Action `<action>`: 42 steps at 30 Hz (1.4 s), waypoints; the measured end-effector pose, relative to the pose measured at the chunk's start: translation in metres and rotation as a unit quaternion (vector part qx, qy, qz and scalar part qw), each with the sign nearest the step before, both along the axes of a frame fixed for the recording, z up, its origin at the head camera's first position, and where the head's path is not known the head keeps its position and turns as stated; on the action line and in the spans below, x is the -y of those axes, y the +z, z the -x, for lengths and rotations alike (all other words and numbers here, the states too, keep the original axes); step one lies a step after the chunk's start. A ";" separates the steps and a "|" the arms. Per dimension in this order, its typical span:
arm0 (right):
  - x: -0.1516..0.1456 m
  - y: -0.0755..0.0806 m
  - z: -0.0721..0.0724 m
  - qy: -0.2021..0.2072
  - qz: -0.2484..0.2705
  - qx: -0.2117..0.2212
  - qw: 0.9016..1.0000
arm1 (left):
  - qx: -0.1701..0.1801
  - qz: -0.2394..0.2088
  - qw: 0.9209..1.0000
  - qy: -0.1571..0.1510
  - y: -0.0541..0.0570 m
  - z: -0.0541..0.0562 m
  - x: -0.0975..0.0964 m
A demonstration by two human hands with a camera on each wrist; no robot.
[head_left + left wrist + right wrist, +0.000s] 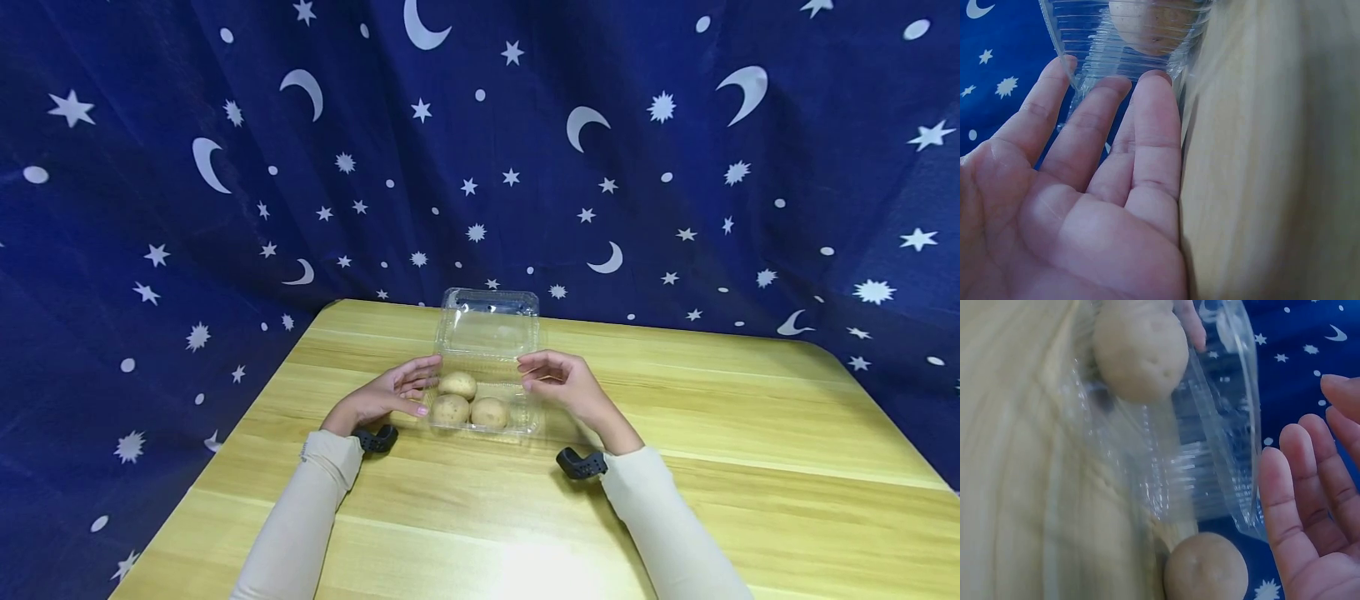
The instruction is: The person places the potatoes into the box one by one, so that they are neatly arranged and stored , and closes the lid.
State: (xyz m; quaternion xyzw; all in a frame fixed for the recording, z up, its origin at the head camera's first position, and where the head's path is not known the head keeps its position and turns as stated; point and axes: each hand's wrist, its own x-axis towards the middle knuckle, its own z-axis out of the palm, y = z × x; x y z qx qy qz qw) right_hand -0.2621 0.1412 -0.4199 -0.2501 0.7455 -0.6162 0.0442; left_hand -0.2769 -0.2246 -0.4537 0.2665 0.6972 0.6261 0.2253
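Observation:
A clear plastic clamshell box [528, 417] stands with its lid [487, 325] raised at the back. Three potatoes [490, 412] lie in its base in the head view. My left hand [393, 392] is at the box's left side, fingers extended; in the left wrist view the fingertips [1155, 78] reach the ribbed wall. My right hand [566, 385] is by the right side, fingers slightly bent, holding nothing. In the right wrist view, one potato [1141, 350] shows at the box and another potato [1207, 569] lower down; I cannot tell whether that one is inside.
The box stands on a light wooden table [450, 517] near its far edge. Behind it hangs a dark blue curtain [525, 125] with white moons and stars. Each wrist wears a black strap [581, 464] below a beige sleeve.

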 end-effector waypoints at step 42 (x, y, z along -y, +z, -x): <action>-0.021 -0.018 0.014 -0.185 -0.017 0.035 0.982 | 0.004 -0.003 1.000 -0.001 0.000 0.000 0.000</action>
